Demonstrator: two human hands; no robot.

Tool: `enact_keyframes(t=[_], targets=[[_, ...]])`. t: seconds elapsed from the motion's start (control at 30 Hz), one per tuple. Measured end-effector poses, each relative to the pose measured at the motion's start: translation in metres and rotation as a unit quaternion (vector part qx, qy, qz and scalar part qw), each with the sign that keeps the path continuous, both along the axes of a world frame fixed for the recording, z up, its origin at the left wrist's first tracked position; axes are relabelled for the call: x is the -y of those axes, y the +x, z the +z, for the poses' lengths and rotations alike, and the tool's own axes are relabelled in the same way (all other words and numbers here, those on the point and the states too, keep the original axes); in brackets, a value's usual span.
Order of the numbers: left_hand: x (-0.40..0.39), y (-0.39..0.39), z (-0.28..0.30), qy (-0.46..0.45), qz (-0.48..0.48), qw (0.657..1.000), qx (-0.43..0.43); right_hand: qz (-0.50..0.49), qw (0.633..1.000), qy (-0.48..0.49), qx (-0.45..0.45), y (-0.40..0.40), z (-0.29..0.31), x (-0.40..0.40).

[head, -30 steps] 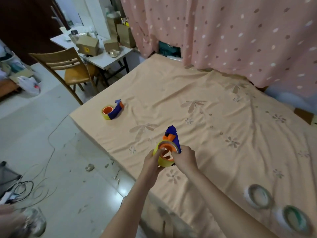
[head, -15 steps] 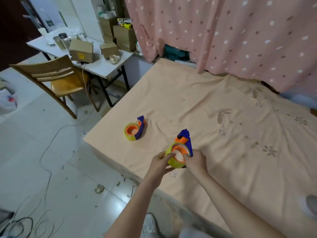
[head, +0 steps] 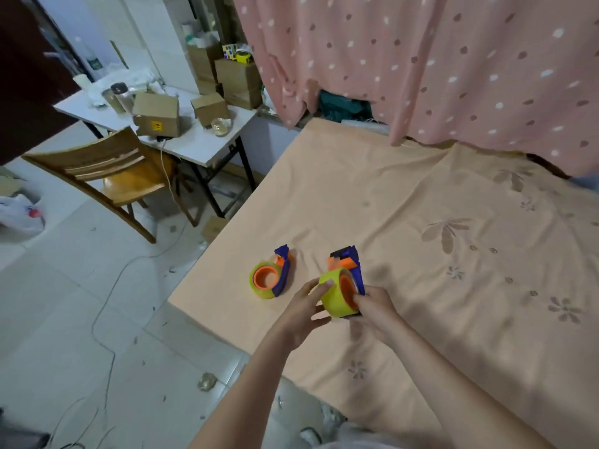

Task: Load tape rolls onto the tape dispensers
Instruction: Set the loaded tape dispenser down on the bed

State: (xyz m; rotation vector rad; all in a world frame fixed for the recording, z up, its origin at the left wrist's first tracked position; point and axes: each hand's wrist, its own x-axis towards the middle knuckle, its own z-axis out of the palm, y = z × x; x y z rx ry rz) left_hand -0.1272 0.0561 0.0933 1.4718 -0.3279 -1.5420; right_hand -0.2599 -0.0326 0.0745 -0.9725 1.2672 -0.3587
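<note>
Furthest left on the peach bedsheet (head: 372,189), near its edge, lies the first tape dispenser (head: 270,278), already carrying a yellow roll around its orange hub, blue handle pointing away from me. It sits just beside my hands, apart from them.

Next comes my left hand (head: 303,311), thumb and fingers curled round the outer face of the yellow tape roll (head: 334,296) I am working on. That roll looks seated on the orange hub of the second dispenser (head: 348,268), which I hold up just above the sheet. I judge the roll light and stiff in its wound body, with a smooth, somewhat slippery outer face, so the rim is the better place to pinch than the flat side. The dispenser is hard plastic and should take a firm squeeze at the blue frame; the cutter end at the top is best kept clear of fingers.

My right hand (head: 376,307) grasps the dispenser from the far side, fingers wrapped about its lower frame.

Hard to make out: whether the roll is pushed fully home on the hub, and where the loose tape end lies. My right hand covers the bottom of the frame, and motion blur softens the cutter.
</note>
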Motion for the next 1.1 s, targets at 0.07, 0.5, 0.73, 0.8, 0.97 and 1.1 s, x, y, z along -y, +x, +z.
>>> enact_keyframes(t=[0.07,0.5,0.73,0.8,0.97,1.1], targets=[[0.009,0.009,-0.005,0.020,-0.019,1.000,0.006,-0.001,1.000,0.010,0.008,0.009,0.000,0.006],[0.053,0.068,-0.022,-0.002,-0.175,0.981,-0.084,0.047,0.995,-0.011,-0.086,0.067,-0.005,0.010],[0.060,0.106,-0.030,0.027,-0.244,0.967,-0.064,0.147,0.963,-0.074,-0.211,0.091,-0.003,-0.001],[0.061,0.115,-0.033,0.024,-0.247,0.967,-0.052,0.210,0.927,-0.093,-0.295,0.087,0.009,0.002],[0.066,0.126,-0.041,0.001,-0.248,0.969,-0.016,0.034,0.911,-0.283,-0.298,0.082,0.048,0.023],[0.070,0.121,-0.038,-0.024,-0.282,0.959,0.012,0.129,0.912,-0.296,-0.252,0.096,0.070,0.035]])
